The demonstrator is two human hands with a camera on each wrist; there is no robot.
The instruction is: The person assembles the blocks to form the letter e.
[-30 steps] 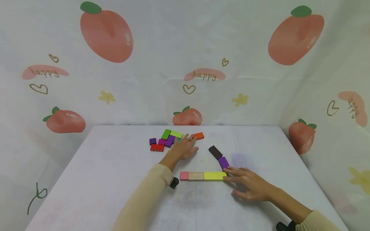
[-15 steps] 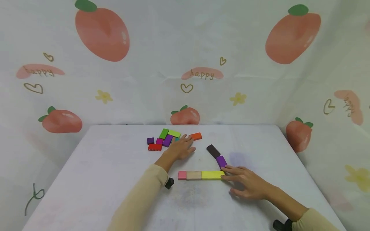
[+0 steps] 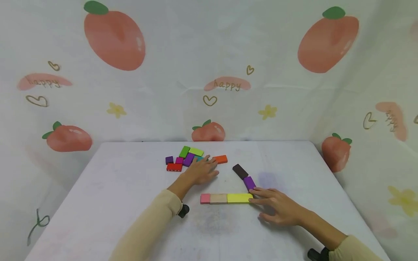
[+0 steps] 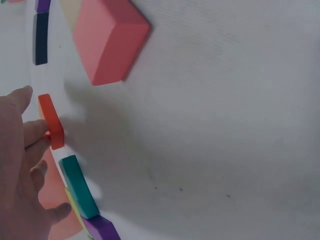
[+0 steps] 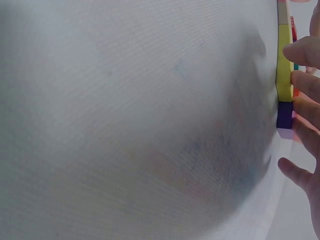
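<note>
My left hand [image 3: 200,171] reaches to the back of the table, its fingertips touching the end of an orange block [image 3: 220,159]. The left wrist view shows the fingers extended against that orange block [image 4: 51,122], the thumb spread apart. Beside this hand lies a teal block [image 3: 199,158], partly hidden by it. With loosely spread fingers, my right hand [image 3: 281,206] touches the right end of a yellow block [image 3: 240,198] and the near end of a purple block [image 3: 249,183]. A tan block [image 3: 218,198] and a pink block [image 3: 205,198] continue the row leftward from the yellow one.
A dark brown block [image 3: 240,171] meets the purple one's far end at a slant. Behind the left hand sit a green block [image 3: 184,151], a lime block [image 3: 196,151], a magenta block [image 3: 179,160] and a red block [image 3: 174,167]. A patterned cloth [image 3: 169,108] hangs behind the table.
My left hand has drawn back a little toward me, and the orange block has slid nearer with it. The right hand stays on the yellow and purple blocks. The head view has shifted slightly.
</note>
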